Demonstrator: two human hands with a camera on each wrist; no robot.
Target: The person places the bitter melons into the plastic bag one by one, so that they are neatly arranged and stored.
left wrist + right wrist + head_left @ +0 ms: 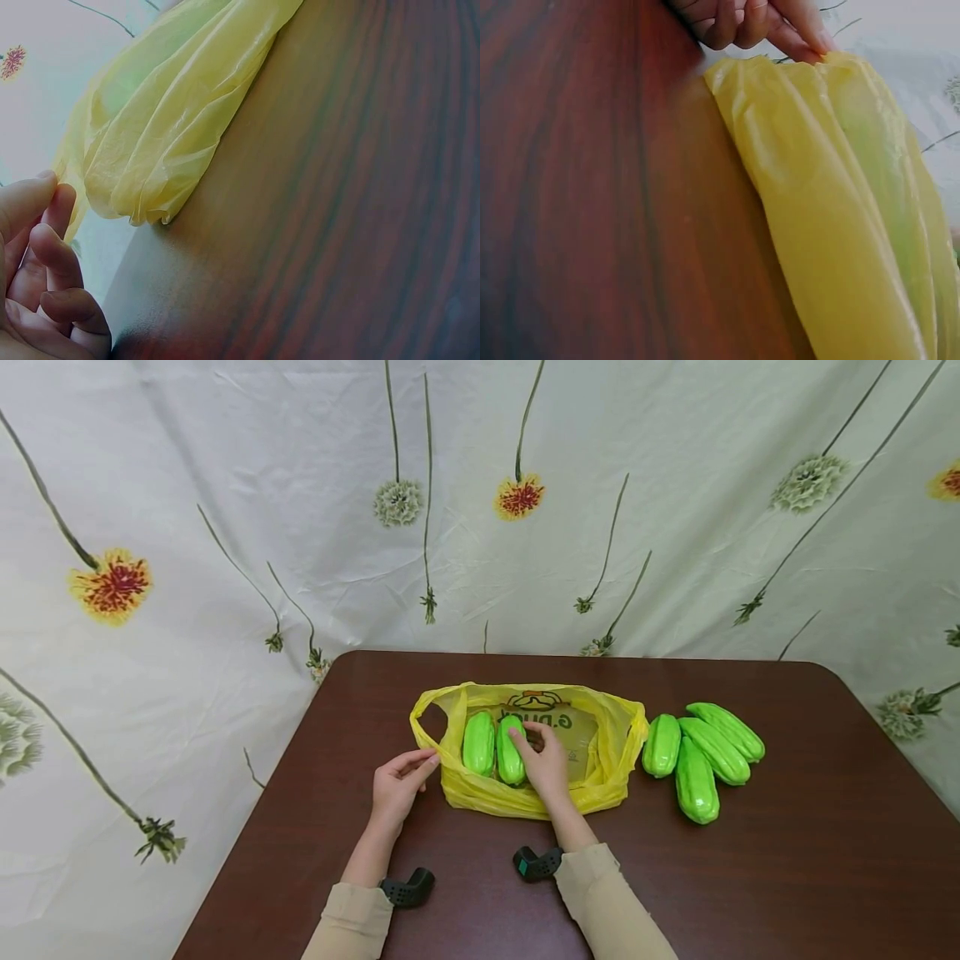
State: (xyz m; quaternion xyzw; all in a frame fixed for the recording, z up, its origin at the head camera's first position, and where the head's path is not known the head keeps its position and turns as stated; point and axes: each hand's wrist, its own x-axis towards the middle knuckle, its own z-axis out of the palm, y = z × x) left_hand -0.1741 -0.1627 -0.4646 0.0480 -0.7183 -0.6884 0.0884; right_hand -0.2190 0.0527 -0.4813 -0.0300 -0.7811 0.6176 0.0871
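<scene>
A yellow plastic bag (487,797) with dark print lies on the table with its mouth spread open. At its left edge, my left hand (397,787) pinches the thin plastic between thumb and fingertips, as the left wrist view also shows. Two glossy green squash-like vegetables lie side by side in the bag. My right hand (549,764) reaches over the near rim and grips the right-hand green vegetable (512,767) from its right side. To the left of that one is the other vegetable (478,742), with no hand on it.
Several more green vegetables (697,781) lie in a loose group on the dark wooden table (810,860), close to the bag's right side. Behind the table's far edge hangs a white cloth (315,460) with printed flowers. Each wrist wears a black band.
</scene>
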